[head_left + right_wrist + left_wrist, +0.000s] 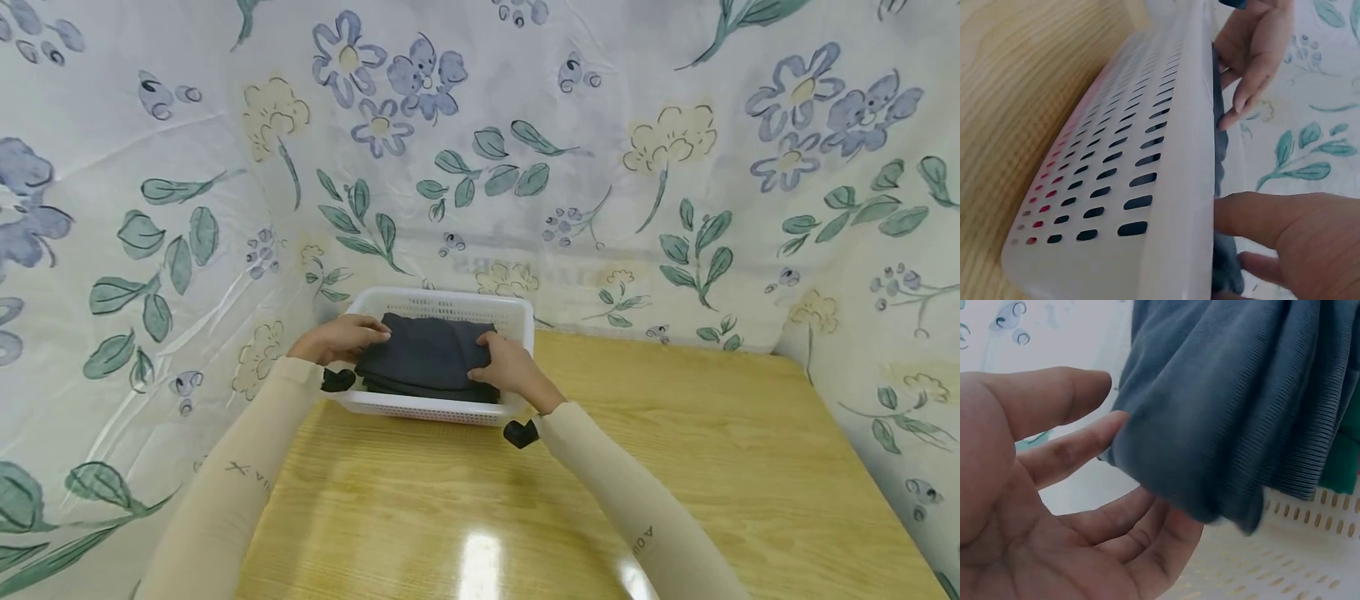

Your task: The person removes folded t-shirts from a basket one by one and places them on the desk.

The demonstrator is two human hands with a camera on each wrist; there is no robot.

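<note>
A folded dark blue garment (427,354) with ribbed edges (1247,419) lies in a white perforated plastic basket (442,408). At the garment's left side is my left hand (341,337), its fingertips (1119,419) touching the cloth, thumb apart from the other fingers. My right hand (513,367) rests at the garment's right end with thumb and fingers spread on it. In the right wrist view the basket's wall hides part of the right fingers. Green cloth (1338,465) shows beside the garment in the left wrist view.
The basket stands at the back left of a wooden table (675,450), close to a flower-printed sheet (480,192) that hangs behind and at both sides. Something red (1038,224) shows through the basket's lower holes. Black straps (521,433) hang at both wrists.
</note>
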